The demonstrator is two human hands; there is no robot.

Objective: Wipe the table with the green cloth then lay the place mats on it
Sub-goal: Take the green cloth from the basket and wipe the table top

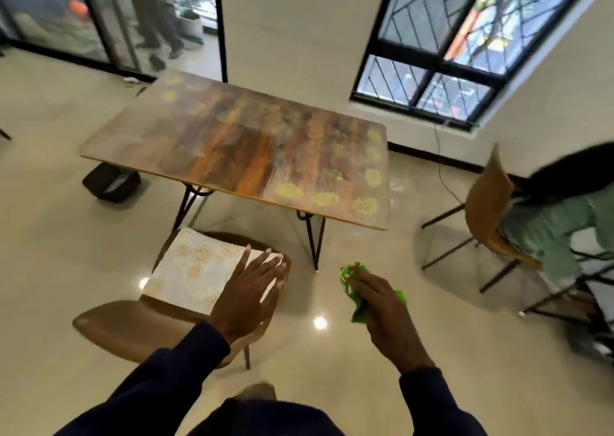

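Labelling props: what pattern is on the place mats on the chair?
Place mats: white with pale orange-gold round motifs, seen in the head view.

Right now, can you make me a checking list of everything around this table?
Surface: table, glossy top with a streaked pattern.
Job's things: cloth bunched in the right hand; mats lie on a chair seat in front of the table.
Clutter: black box on the floor by the table's left end.
Hands: left hand with straight fingers over the mats' edge, contact unclear; right hand grips the cloth.
Cables: cable runs down the wall below the window.
Surroundings: person seated at the right.
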